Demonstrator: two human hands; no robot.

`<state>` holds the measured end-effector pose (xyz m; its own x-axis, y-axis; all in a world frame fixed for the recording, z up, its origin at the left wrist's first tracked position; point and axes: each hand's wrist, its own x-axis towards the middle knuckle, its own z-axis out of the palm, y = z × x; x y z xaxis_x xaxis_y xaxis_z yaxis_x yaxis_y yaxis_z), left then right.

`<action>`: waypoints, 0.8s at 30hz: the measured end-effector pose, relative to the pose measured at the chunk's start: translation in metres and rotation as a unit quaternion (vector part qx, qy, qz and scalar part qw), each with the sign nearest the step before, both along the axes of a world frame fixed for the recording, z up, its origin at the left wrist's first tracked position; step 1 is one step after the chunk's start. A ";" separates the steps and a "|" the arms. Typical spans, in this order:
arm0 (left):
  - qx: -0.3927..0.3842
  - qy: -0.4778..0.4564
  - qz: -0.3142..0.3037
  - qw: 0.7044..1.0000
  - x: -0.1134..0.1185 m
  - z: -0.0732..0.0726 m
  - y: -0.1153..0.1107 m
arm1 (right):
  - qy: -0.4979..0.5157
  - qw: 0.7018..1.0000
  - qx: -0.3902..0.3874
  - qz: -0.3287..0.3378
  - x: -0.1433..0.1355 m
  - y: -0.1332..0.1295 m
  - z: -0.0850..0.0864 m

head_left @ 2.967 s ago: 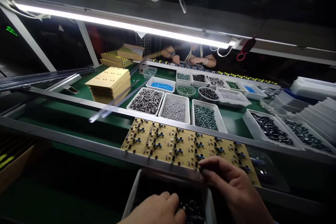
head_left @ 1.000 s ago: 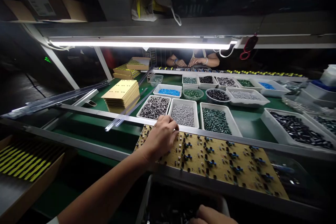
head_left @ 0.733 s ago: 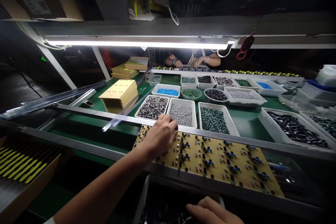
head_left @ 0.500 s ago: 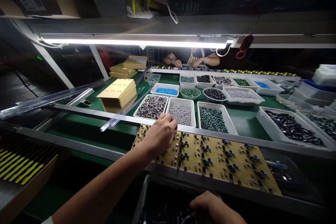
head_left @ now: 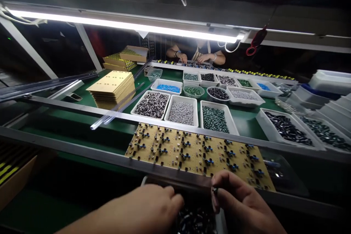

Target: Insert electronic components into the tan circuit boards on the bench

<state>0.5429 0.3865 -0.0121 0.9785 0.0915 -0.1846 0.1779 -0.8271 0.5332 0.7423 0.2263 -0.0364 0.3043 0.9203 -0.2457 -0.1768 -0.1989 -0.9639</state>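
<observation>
My right hand (head_left: 242, 203) is raised at the lower right, thumb and fingertips pinching a small dark electronic component (head_left: 215, 191). At the bottom middle my left hand (head_left: 156, 204) hangs over a bin of black components (head_left: 196, 221), its fingers curled and pointing down; what they hold, if anything, is hidden. Just beyond both hands lies a tan circuit board panel (head_left: 170, 150), resting across the metal rails and dotted with black, blue and silver parts. The right fingertips overlap its near edge in view; I cannot tell whether they touch it.
White trays of sorted components (head_left: 181, 112) stand behind the front rail (head_left: 109, 113). A stack of bare boards (head_left: 112, 87) rises at left beside clear plastic tubes (head_left: 105, 119). Across the bench, a co-worker's hands (head_left: 204, 57) are over a board. A lamp tube (head_left: 123, 25) hangs overhead.
My left hand has come back from over the board panel to the bin in front. My right hand has risen out of the bin, pinching a component. The view has tilted downward.
</observation>
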 end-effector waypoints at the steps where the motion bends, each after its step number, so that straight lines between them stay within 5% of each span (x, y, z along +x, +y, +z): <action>1: 0.061 0.025 -0.040 0.997 -0.001 -0.011 -0.008 | -0.015 1.000 -0.002 -0.005 0.002 0.001 0.000; 4: 0.146 0.028 -0.084 0.985 0.007 -0.042 -0.024 | -0.198 0.979 0.036 -0.018 0.011 0.015 0.000; 8: 0.148 -0.038 -0.069 0.986 0.014 -0.066 -0.027 | -0.530 0.832 0.158 -0.049 0.024 0.050 0.005; 11: 0.156 -0.075 -0.053 0.983 0.011 -0.072 -0.025 | -0.626 0.762 0.167 -0.010 0.030 0.073 0.010; 14: 0.117 -0.113 -0.022 0.986 0.003 -0.071 -0.023 | -0.665 0.736 0.124 0.015 0.033 0.085 0.012; 17: -0.003 -0.160 0.043 0.986 -0.005 -0.062 -0.019 | -0.679 0.727 0.098 0.031 0.036 0.089 0.010; 24: -0.153 -0.227 0.147 0.950 -0.019 -0.038 -0.010 | -0.707 0.700 0.085 0.047 0.037 0.091 0.010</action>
<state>0.5234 0.3761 -0.0502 0.9044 0.3828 0.1885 0.0709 -0.5706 0.8182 0.7793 0.3168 -0.0264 0.0685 0.9323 0.3552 0.9849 -0.0066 -0.1728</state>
